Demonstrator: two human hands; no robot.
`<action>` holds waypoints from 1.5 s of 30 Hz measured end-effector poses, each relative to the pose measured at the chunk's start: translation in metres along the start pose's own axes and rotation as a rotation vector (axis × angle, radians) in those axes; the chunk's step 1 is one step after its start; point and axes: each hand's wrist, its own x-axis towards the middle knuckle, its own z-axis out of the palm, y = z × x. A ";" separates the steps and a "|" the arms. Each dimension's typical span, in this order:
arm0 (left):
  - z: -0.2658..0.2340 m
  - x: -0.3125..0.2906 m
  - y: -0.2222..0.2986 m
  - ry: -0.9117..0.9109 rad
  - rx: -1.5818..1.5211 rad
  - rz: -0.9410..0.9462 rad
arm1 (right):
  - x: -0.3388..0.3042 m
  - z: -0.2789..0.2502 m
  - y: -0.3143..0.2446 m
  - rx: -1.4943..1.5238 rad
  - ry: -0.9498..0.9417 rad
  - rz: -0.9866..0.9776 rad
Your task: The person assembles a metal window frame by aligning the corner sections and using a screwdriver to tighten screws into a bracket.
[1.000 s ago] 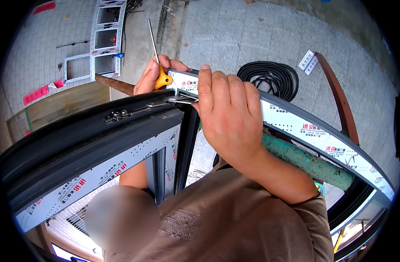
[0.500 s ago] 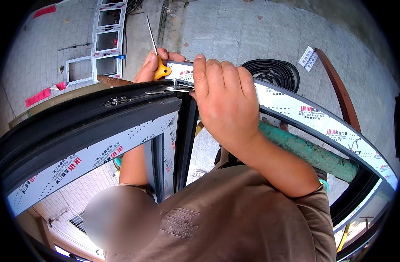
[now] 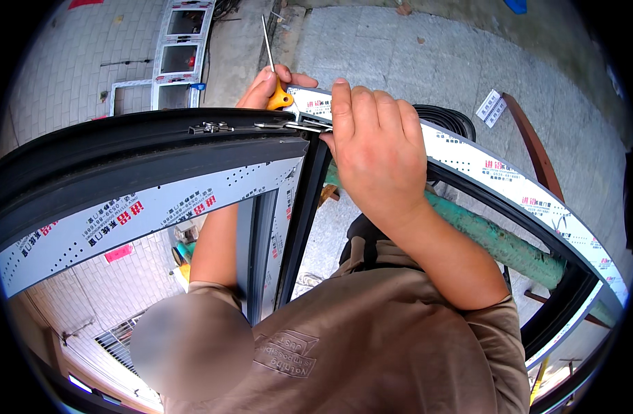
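My left hand [image 3: 259,88] is closed around a yellow-handled driver [image 3: 280,98], its thin metal shaft pointing up and away. It is behind the corner where a dark window sash [image 3: 158,155] meets a window frame [image 3: 499,168] covered in printed white film. My right hand [image 3: 380,148] is wrapped over the frame's top edge, just right of that corner, with the thumb near the hinge. A metal hinge arm [image 3: 306,126] spans the corner between the two parts. Along the sash's dark top channel sits a small metal fitting [image 3: 211,128].
A green, worn pipe [image 3: 496,234] runs behind the frame at right. On the grey paving lie a coil of black hose [image 3: 451,121], a reddish-brown bar [image 3: 534,145] and a white label sheet [image 3: 491,109]. White-framed window units [image 3: 182,62] stand at the far left.
The sash, frame and both hands sit slightly higher and further right in the picture. Both hands keep their holds, and the driver still points up.
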 end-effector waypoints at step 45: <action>-0.003 -0.001 0.000 0.010 0.060 0.010 | 0.005 -0.017 -0.003 0.145 -0.090 0.046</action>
